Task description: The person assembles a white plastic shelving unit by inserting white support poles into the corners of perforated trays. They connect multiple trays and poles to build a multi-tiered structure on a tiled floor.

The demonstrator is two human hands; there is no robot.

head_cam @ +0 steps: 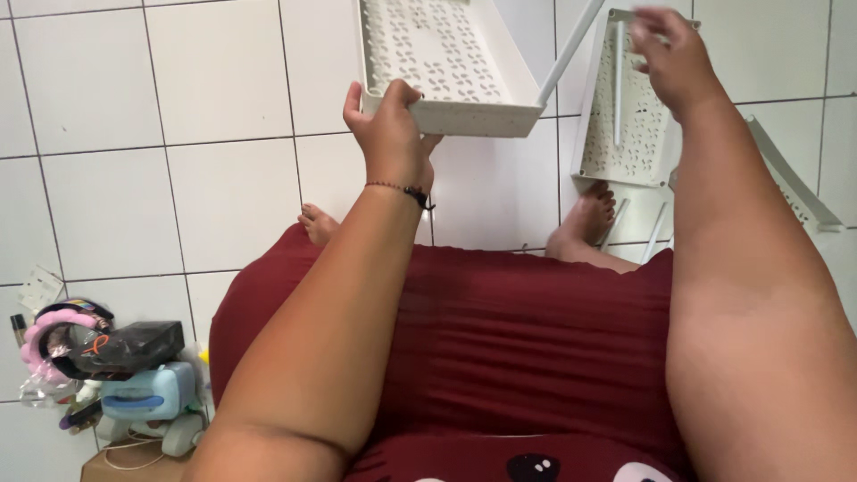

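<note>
My left hand [390,129] grips the near rim of a white perforated plastic shelf tray [442,62], held up in front of me. My right hand [674,58] reaches up at the top right and touches the upper edge of a second white perforated tray [625,134] that stands tilted on the floor. A thin white pole [571,49] slants between the two trays. A bead bracelet circles my left wrist. I wear a dark red garment, and my bare feet show on the tiles below the trays.
White floor tiles [178,161] fill the view. More white poles [656,234] and a long white rail [794,183] lie at the right. At the lower left sits a pile of small items: a pink headband [40,335], a black box [134,344] and a pale blue container [147,393].
</note>
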